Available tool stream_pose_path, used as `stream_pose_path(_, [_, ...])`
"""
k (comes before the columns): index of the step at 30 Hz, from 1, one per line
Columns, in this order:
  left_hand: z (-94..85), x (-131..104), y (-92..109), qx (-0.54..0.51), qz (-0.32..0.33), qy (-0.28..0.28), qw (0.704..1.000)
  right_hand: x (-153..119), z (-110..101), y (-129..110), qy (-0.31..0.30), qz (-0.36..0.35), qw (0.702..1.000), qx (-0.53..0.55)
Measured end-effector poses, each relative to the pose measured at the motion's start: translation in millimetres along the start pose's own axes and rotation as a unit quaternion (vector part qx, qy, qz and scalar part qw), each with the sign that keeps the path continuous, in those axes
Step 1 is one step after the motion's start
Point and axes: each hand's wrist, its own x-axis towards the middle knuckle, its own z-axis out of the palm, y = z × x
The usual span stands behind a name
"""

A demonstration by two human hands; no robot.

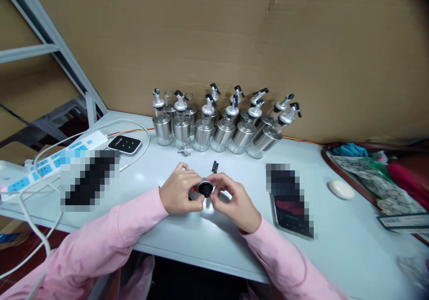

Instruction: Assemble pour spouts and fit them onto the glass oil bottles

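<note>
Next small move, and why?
Probably free the right hand to take the small black plastic parts just beyond: both it and the left hand hold a silver pourer with black ribbed stopper that seems to lack the black levers topping the front-row glass-and-steel bottles.

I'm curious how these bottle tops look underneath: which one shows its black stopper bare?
The top held between the left hand and right hand: its black stopper faces the camera, while those on bottles sit in the necks.

L hand [182, 192] & R hand [234, 199] pinch blk/silver pourer top [205, 188]; btls [223, 132] behind.
</note>
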Motion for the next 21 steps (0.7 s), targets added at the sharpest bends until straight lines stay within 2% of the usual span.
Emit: stream_pose_path(21, [0.9,-0.7,-0.7,0.001,0.002,0.014,1.0,0.9,1.0,-3.9,-0.001,-0.011,1.0,-0.005])
